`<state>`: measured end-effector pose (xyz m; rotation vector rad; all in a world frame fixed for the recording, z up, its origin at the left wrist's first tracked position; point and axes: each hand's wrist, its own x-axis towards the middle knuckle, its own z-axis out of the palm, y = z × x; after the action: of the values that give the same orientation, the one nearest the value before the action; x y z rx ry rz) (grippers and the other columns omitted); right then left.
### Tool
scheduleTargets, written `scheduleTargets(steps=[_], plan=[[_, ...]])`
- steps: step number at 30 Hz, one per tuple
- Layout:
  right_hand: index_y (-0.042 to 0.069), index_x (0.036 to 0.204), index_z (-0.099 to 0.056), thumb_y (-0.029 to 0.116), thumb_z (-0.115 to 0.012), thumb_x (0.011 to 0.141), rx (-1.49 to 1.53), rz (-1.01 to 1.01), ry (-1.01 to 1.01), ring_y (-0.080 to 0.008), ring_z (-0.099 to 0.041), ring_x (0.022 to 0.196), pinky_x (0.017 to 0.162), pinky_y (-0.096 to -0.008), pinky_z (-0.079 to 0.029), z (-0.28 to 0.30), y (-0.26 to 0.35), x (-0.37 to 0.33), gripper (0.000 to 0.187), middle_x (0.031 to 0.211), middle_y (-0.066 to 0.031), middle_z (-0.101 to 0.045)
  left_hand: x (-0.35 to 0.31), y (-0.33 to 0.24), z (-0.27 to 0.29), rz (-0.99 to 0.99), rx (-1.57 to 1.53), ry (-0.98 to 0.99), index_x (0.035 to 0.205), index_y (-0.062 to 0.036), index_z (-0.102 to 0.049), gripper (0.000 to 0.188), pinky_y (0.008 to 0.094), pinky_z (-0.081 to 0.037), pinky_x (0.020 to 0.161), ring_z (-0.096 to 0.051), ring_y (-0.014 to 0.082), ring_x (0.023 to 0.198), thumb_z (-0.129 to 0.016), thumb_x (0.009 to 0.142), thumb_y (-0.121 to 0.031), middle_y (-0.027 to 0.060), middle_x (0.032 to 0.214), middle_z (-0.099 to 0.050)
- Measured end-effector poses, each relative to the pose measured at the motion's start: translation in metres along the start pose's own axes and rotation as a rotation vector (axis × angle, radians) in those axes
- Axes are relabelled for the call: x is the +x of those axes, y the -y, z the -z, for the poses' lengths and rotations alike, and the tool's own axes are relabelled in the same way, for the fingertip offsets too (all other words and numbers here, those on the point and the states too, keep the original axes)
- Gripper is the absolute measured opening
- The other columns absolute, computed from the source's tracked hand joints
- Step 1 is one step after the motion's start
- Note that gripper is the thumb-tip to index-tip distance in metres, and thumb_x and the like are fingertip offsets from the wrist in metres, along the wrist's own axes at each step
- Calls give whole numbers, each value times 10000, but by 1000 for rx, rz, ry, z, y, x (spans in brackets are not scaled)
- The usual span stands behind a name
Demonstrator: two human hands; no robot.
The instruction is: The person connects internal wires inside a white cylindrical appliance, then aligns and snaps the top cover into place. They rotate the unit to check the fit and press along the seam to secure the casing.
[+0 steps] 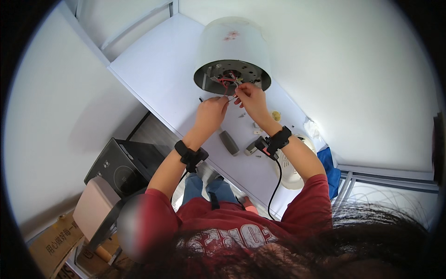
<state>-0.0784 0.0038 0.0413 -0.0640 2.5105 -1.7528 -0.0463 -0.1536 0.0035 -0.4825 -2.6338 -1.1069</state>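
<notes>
dark hair and red shirt fill the foreground | left hand (211,110) pinches a thin tool, right hand (249,96) pinches red wires (226,82) at the open underside of a white appliance (234,53) lying on the white surface (158,69) | risk: tugging could snap a wire; small screws (242,115) nearby could roll off

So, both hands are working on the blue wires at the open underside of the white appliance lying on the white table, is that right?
Not quite: the head view shows red wires, not blue. Otherwise yes: the left hand and right hand are both at the open underside of the white appliance lying on the white table.
</notes>
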Motion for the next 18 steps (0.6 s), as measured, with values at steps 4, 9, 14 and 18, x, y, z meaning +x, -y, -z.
scheduleTargets(steps=[4,9,14,18], plan=[[-40,928,-642,132,-600,896,-159,72,-30,-120,-635,562,480,-246,-459,-2,4,5,181,727,-82,-682,3,-5,-1,-14,-11,6,893,-62,-619,89,447,-496,613,-630,334,728,-589,868,-142,143,784,-640],[-40,930,-664,129,-614,878,-229,91,-47,-132,-620,512,476,-254,-460,-2,14,9,183,704,-96,-684,6,-6,-3,0,2,0,869,-59,-590,98,459,-493,588,-622,350,680,-590,873,-156,142,746,-637],[-43,931,-663,147,-629,867,-354,160,-75,-145,-618,497,472,-264,-465,-4,18,15,203,670,-115,-678,10,-8,-5,10,-21,-41,897,-55,-542,94,483,-480,563,-616,366,648,-577,887,-141,160,690,-621],[-36,944,-653,164,-646,861,-437,233,-99,-151,-613,481,466,-268,-467,-7,11,19,217,655,-123,-677,13,-7,-7,22,-63,-44,920,-51,-518,95,505,-466,539,-605,393,619,-568,889,-126,189,645,-599]])
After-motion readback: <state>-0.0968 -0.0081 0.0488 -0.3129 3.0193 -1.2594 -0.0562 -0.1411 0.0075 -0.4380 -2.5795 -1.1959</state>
